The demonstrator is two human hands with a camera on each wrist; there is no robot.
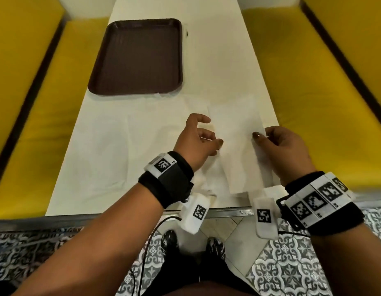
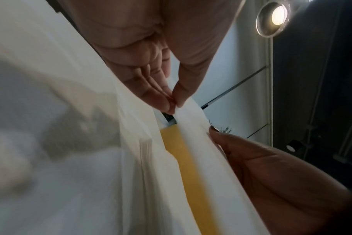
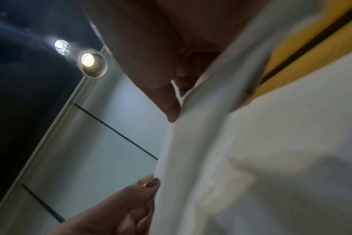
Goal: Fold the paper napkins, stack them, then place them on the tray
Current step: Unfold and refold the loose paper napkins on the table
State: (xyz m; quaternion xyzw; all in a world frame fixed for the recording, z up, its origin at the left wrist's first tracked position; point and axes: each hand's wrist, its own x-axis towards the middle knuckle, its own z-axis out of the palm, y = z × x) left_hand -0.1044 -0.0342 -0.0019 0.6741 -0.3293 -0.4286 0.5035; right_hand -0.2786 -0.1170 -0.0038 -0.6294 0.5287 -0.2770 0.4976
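A white paper napkin (image 1: 238,146) is held lifted above the near right part of the white table (image 1: 217,60). My left hand (image 1: 215,144) pinches its left edge between thumb and fingers, as the left wrist view shows at the napkin (image 2: 193,127) and hand (image 2: 174,103). My right hand (image 1: 260,135) pinches the right edge, thumb on top; the right wrist view shows that hand (image 3: 175,111) on the napkin (image 3: 201,143). More white napkins (image 1: 142,133) lie flat on the table to the left. An empty dark brown tray (image 1: 138,58) sits at the far left.
Yellow bench seats (image 1: 324,92) flank the table on both sides. The table's metal front edge (image 1: 228,212) is just below my wrists, with patterned floor tiles and my shoes beneath. Crumpled white paper (image 1: 204,184) lies under my left wrist.
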